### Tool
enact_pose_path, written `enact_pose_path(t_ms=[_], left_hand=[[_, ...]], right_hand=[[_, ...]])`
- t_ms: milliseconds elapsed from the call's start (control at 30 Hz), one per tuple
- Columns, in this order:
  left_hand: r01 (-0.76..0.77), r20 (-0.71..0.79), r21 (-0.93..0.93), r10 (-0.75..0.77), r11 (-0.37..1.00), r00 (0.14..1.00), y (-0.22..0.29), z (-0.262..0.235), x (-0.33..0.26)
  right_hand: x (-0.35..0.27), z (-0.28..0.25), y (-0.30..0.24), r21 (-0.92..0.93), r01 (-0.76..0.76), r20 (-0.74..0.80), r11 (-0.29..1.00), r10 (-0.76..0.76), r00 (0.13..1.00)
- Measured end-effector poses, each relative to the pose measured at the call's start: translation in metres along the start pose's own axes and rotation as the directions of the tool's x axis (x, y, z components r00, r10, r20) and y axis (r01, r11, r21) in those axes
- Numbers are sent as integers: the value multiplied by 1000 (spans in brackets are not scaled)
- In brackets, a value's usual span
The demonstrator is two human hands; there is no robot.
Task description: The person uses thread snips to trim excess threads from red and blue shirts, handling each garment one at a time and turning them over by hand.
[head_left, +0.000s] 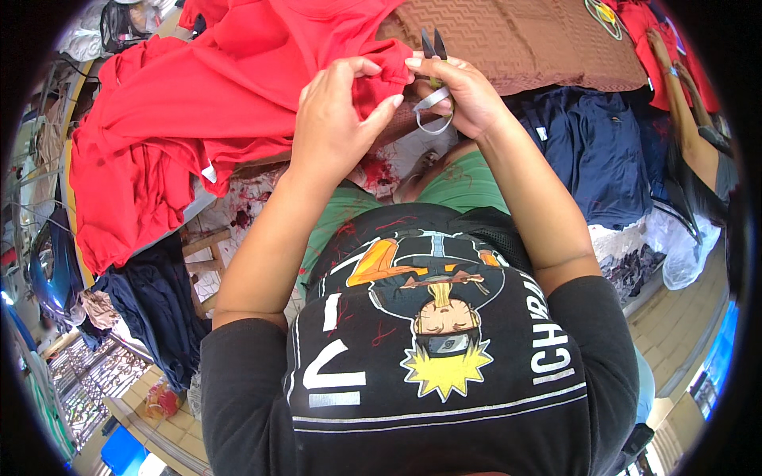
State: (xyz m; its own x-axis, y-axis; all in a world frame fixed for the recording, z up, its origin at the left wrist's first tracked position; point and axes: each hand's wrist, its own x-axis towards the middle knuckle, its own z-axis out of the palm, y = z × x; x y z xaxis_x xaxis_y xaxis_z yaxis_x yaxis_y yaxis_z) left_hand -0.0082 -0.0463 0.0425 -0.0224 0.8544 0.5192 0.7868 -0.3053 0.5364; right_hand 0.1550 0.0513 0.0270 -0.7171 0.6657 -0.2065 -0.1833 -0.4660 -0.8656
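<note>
A large red garment (230, 75) spreads over the left side of the work surface and hangs down toward me. My left hand (340, 111) is closed on a bunched edge of it, with thumb and fingers bent around the cloth. Beside it my right hand (470, 94) is closed around small thread snips (440, 46), whose dark blades point away from me and stand apart. A grey strap (432, 98) loops from the snips around my fingers. My right thumb tip touches the edge of the red cloth between the two hands.
A brown patterned cushioned surface (508, 40) lies beyond my hands. Dark blue garments (591, 151) hang at the right, with more dark cloth (155, 305) at lower left. Another person's arm (690, 131) reaches to red cloth at far right. Red thread scraps litter the floor (242, 198).
</note>
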Motion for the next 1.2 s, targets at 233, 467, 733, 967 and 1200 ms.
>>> enact_pose_path(t_ms=[233, 467, 733, 967, 1200], left_hand=[[-7, -31, 67, 9, 998, 999, -2, 10, 9], [80, -52, -59, -83, 995, 995, 0, 11, 9], [125, -61, -183, -138, 975, 989, 3, 0, 13], [124, -73, -169, -138, 978, 988, -2, 3, 12], [158, -45, -239, -173, 958, 984, -3, 6, 12]], right_hand=[[-3, -2, 5, 34, 8, -28, 999, -7, 1000], [-3, -1, 2, -13, 36, -47, 999, -37, 998], [-9, 4, 4, -389, 210, -53, 897, -249, 967], [-17, 0, -9, -427, 243, 4, 871, -267, 964], [-2, 2, 14, -509, 121, 4, 852, -138, 990]])
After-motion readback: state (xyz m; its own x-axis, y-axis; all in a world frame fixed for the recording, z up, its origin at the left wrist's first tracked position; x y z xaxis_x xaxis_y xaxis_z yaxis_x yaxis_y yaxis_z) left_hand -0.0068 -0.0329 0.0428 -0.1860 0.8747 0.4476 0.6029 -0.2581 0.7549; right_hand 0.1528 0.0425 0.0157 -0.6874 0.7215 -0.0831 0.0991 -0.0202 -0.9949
